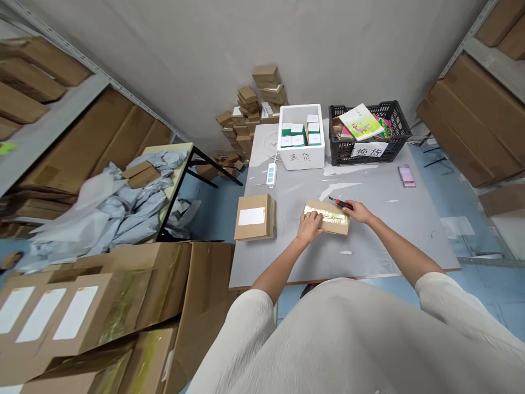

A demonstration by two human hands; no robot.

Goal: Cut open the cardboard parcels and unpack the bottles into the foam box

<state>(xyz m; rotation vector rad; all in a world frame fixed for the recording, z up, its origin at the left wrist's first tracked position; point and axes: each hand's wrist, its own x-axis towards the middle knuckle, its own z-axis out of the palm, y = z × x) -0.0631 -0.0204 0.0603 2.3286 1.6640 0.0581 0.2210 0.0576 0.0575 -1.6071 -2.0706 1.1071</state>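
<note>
A taped box point(331, 222) lies on the surface point(369, 249) between the hands, its long axis running left to right. The left hand point(310, 226) rests across its left end, its grip unclear; the right hand point(357, 212), just beyond the right end, closes round a cutter point(343, 204) pointing leftward and away.

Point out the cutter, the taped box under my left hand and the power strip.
Cutter point(341, 203), head view: on its handle.
Taped box point(333, 216), head view: on its taped upper face.
Power strip point(271, 175), head view: on its top.
</note>
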